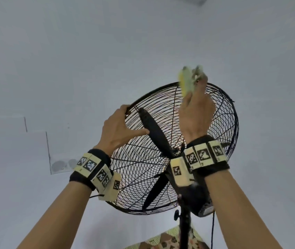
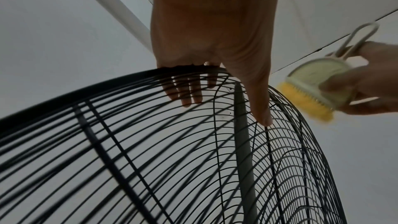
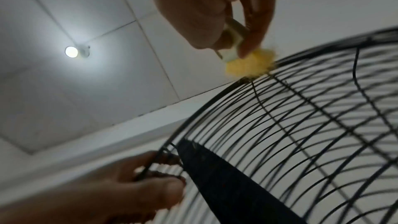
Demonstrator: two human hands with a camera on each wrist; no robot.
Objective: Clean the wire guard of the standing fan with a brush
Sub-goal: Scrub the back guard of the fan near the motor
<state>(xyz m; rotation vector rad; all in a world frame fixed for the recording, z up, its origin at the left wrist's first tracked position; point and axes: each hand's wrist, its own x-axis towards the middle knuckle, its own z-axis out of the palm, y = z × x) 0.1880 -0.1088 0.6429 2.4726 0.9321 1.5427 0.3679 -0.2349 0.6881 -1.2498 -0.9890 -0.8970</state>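
A black standing fan with a round wire guard [image 1: 215,123] [image 2: 150,142] [image 3: 312,117] tilts up toward the ceiling, dark blades behind the wires. My left hand [image 1: 123,126] [image 2: 215,57] [image 3: 137,181] grips the guard's upper left rim, fingers hooked over it and thumb lying along the wires. My right hand [image 1: 196,112] [image 2: 366,81] [image 3: 226,14] holds a small pale brush [image 1: 188,79] [image 2: 318,81] [image 3: 232,40] with yellow bristles [image 2: 305,103] [image 3: 249,64]. The bristles touch the guard's top rim.
The fan's black pole [image 1: 184,227] and motor housing [image 1: 197,200] stand below my right wrist, a cable hanging beside them. A patterned floor [image 1: 166,239] shows at the bottom. White walls and a tiled ceiling with a lit lamp [image 3: 72,51] surround the fan.
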